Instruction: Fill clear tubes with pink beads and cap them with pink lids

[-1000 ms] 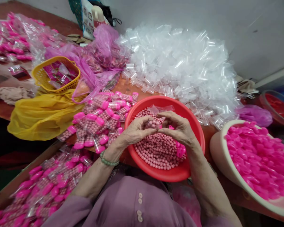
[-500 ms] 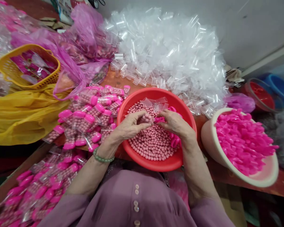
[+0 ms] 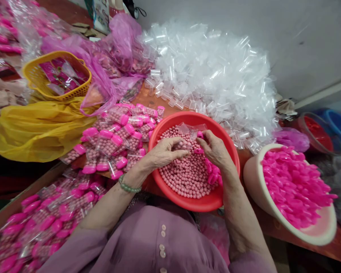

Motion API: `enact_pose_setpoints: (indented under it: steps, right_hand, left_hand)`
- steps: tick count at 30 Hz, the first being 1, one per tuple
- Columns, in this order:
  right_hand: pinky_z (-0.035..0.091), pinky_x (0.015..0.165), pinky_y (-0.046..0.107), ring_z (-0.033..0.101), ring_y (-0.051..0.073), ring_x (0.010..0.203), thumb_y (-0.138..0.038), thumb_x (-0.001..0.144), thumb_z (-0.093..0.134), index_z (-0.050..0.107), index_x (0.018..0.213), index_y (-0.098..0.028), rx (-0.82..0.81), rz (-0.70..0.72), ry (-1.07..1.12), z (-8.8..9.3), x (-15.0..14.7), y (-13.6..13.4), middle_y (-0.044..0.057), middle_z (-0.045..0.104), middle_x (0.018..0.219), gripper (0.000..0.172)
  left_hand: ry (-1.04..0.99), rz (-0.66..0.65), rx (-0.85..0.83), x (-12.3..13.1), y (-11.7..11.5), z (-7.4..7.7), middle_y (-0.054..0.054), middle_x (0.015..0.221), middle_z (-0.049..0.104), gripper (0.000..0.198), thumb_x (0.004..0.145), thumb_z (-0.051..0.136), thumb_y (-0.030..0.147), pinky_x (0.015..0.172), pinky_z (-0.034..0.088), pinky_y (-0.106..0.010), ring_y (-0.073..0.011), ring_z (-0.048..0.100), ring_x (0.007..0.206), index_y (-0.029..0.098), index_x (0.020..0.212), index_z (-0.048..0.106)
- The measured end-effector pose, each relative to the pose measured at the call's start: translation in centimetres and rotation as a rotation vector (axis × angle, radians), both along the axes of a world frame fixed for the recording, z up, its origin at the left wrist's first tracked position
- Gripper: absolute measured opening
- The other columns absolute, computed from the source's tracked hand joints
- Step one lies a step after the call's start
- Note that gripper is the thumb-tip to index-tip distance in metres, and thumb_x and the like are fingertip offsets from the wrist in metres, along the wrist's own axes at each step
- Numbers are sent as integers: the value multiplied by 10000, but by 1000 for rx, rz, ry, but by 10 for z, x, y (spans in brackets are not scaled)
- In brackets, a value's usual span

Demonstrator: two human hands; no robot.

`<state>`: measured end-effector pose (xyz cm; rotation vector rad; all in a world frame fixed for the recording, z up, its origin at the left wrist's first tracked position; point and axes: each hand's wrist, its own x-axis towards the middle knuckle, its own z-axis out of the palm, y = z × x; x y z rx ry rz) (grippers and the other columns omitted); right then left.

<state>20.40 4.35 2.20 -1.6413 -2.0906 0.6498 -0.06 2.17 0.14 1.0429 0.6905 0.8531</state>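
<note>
My left hand (image 3: 166, 153) is closed around a small clear plastic container (image 3: 184, 145) filled with pink beads, held above the red basin (image 3: 230, 151). Just to the right, my right hand (image 3: 214, 148) pinches a bright pink plastic cap (image 3: 199, 135) at its fingertips, apart from the container. Below both hands the basin holds loose pink beads (image 3: 184, 178). More pink caps (image 3: 213, 172) lie on the beads along the right side, partly hidden under my right hand. Some clear containers (image 3: 191, 129) rest at the basin's far side.
Filled, capped containers (image 3: 116, 140) are heaped left of the basin, with more (image 3: 45, 223) lower left. A large pile of clear containers (image 3: 216, 72) stands behind. At right is a cream bucket (image 3: 254, 170) of pink caps. A yellow basket (image 3: 31, 72) and yellow bag (image 3: 42, 132) lie left.
The view has shifted, so the table things appear farther right. My right hand has drawn away from the container, widening the gap between my hands, and the pink cap shows more clearly.
</note>
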Motion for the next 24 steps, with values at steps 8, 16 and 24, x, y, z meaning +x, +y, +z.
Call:
enact_pose_setpoints:
  steps: [8, 16, 24]
  right_hand:
    - [354, 521, 240, 450, 85, 537, -429, 839, 668, 660, 1034, -198, -457, 68, 770, 10, -15, -16, -35, 521, 657, 302]
    - [380, 440, 196, 495, 62, 457, -382, 754, 773, 566, 871, -208, -586, 73, 827, -2, -25, -11, -55, 566, 657, 295]
    - [534, 804, 270, 625, 156, 944, -270, 655, 834, 653, 961, -214, -346, -43, 818, 13, -21, -18, 34, 662, 1025, 360]
  left_hand:
    - [-157, 150, -96, 0, 2, 5, 21, 775, 587, 310, 641, 799, 235, 703, 439, -213, -70, 545, 706, 123, 865, 616]
    - [-82, 273, -59, 0, 6, 7, 39, 691, 536, 302, 605, 806, 255, 612, 380, -207, -51, 480, 620, 119, 740, 572]
    - [-99, 399, -113, 3, 8, 5, 60, 650, 529, 310, 618, 788, 261, 570, 401, -198, -48, 494, 570, 128, 726, 529]
